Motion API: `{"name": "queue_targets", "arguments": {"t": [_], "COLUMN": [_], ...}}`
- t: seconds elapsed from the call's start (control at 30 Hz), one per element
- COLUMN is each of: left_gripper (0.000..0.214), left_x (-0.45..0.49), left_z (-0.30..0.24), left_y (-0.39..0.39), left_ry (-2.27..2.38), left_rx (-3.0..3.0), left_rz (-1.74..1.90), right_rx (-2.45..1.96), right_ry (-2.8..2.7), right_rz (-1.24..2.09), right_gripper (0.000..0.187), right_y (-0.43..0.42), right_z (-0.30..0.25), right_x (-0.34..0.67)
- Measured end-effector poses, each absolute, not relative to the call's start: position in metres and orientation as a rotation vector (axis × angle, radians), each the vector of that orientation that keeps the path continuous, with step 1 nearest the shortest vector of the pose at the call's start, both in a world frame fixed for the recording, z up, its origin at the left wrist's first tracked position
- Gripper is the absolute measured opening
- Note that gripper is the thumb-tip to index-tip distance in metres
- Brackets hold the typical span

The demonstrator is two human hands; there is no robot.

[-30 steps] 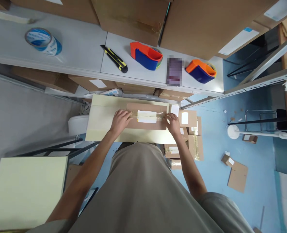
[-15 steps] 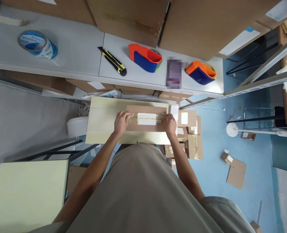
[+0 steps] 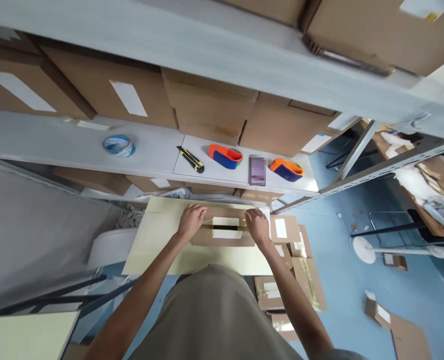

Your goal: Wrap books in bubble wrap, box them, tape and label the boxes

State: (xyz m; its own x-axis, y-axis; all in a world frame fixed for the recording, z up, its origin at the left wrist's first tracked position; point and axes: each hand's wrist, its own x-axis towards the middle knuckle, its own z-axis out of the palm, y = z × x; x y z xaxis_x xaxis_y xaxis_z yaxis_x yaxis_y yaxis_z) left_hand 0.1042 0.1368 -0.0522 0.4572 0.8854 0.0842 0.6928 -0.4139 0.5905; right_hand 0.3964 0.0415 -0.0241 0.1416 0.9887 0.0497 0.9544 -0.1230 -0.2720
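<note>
A flat brown cardboard box (image 3: 222,238) with a white label lies on a pale yellow table (image 3: 158,240) in front of me. A dark gap shows along its top seam, between the flaps. My left hand (image 3: 190,220) grips the box's left end with curled fingers. My right hand (image 3: 257,225) grips its right end the same way. Clear tape runs along the seam between my hands.
On the grey shelf (image 3: 57,145) behind the table lie a blue-white tape roll (image 3: 118,145), a yellow-black utility knife (image 3: 190,159), two orange-blue tape dispensers (image 3: 225,155) (image 3: 286,169) and a phone (image 3: 257,170). Large cartons (image 3: 207,110) stand above. Small boxes (image 3: 289,240) are stacked on the blue floor at right.
The camera has tilted up, showing more shelf and cartons. Both hands stay at the box's ends, and the seam between the flaps now shows a dark gap.
</note>
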Motion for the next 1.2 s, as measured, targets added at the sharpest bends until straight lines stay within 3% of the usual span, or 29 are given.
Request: {"name": "queue_targets", "arguments": {"t": [0.23, 0.37, 0.6, 0.77, 0.87, 1.03, 1.2], "left_gripper": [0.052, 0.038, 0.018, 0.018, 0.026, 0.028, 0.022], "left_x": [0.154, 0.17, 0.168, 0.149, 0.135, 0.122, 0.111], "left_z": [0.061, 0.088, 0.084, 0.054, 0.03, 0.01, 0.004], "left_y": [0.195, 0.198, 0.17, 0.14, 0.109, 0.05, 0.01], "left_ry": [1.243, 1.312, 1.344, 1.309, 1.232, 1.252, 1.197], "left_rx": [2.184, 2.176, 2.094, 1.901, 1.739, 1.507, 1.48], "left_rz": [0.977, 1.02, 1.087, 1.054, 1.106, 1.132, 1.056], "right_rx": [-1.857, -2.019, -2.149, -2.085, -1.897, -1.425, -1.395], "right_ry": [-2.052, -2.191, -2.235, -2.043, -1.804, -1.317, -1.099], "right_rz": [-0.084, -0.022, 0.068, 0.162, 0.452, 1.083, 1.294], "right_gripper": [0.04, 0.042, 0.042, 0.039, 0.038, 0.051, 0.054], "right_y": [0.177, 0.231, 0.253, 0.218, 0.162, 0.052, -0.001], "right_z": [0.08, 0.096, 0.083, 0.066, 0.045, 0.018, 0.011], "right_x": [0.36, 0.34, 0.333, 0.341, 0.339, 0.311, 0.286]}}
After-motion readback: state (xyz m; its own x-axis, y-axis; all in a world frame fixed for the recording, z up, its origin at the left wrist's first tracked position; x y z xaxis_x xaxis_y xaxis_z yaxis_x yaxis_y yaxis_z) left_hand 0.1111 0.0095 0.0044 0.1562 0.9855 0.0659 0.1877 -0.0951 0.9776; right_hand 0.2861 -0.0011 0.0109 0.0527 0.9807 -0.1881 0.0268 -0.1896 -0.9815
